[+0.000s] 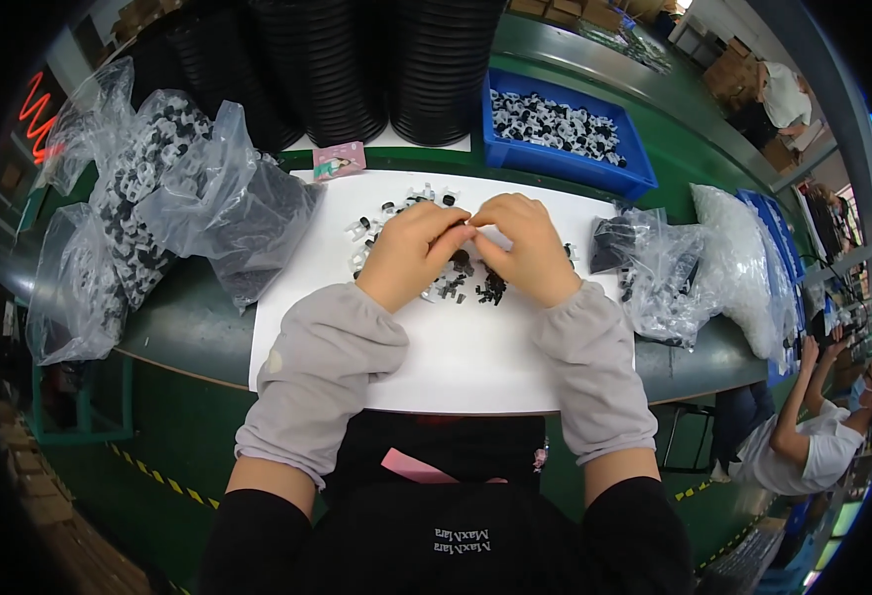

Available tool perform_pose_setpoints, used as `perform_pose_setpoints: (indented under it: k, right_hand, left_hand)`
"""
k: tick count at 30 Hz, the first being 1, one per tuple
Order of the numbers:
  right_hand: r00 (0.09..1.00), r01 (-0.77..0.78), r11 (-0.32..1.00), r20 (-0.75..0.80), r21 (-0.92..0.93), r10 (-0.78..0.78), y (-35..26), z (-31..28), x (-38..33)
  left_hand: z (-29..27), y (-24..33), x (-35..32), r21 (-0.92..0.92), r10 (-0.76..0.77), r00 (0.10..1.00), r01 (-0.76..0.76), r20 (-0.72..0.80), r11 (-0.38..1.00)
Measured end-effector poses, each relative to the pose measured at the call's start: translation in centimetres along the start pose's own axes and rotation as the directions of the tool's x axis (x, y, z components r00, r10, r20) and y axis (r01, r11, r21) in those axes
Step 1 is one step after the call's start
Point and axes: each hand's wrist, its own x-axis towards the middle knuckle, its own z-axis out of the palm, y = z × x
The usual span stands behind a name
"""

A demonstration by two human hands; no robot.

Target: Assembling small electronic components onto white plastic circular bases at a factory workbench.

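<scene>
My left hand [411, 251] and my right hand [527, 248] meet over a white sheet [436, 367] on the bench. Thumbs and forefingers of both are pinched together at the fingertips. A small part, white and dark where it peeks out, is between them; its shape is mostly hidden. Below and between the hands lie small black plastic pieces [492, 289] and small whitish clear pieces [444, 290]. More white pieces with black ends [361, 228] are scattered beyond and beside my left hand. Grey sleeve covers wrap both forearms.
Clear bags of black-and-white parts [143, 198] and a bag of dark parts [257, 218] stand left. A blue bin [570, 177] of similar parts sits far right, near stacked black trays [431, 79]. More plastic bags [669, 273] lie right. A person [803, 436] sits further right.
</scene>
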Motion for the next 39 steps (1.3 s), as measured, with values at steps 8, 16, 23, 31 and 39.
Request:
perform_pose_setpoints:
  k: [8, 16, 23, 31, 39]
  right_hand:
    - [0.862, -0.474, 0.879, 0.179, -0.045, 0.474, 2.0, -1.1, -2.5]
    - [0.806, -0.398, 0.881, 0.361, -0.254, 0.468, 1.0, 1.0, -1.8]
    - [0.698, -0.715, 0.609, 0.306, 0.342, 0.648, -1.1, -0.9, -0.9]
    - [0.888, -0.364, 0.8, -0.082, 0.476, 0.453, -3.2, -0.2, -0.5]
    - [0.928, -0.28, 0.89, -0.135, 0.36, 0.347, -3.9, -0.5, -0.6]
  left_hand:
    - [0.5, 0.0, -0.1, -0.437, -0.415, 0.906, 0.343, -0.079, 0.832]
    - [-0.3, 0.3, 0.3, -0.756, -0.588, 0.785, 0.503, 0.195, 0.419]
    - [-0.7, 0.3, 0.2, -0.852, -0.557, 0.768, 0.488, 0.316, 0.189]
    - [0.0, 0.2, 0.0, -0.826, -0.507, 0.766, 0.538, 0.395, 0.169]
    - [0.2, 0.5, 0.0, -0.819, -0.432, 0.779, 0.557, 0.455, 0.14]
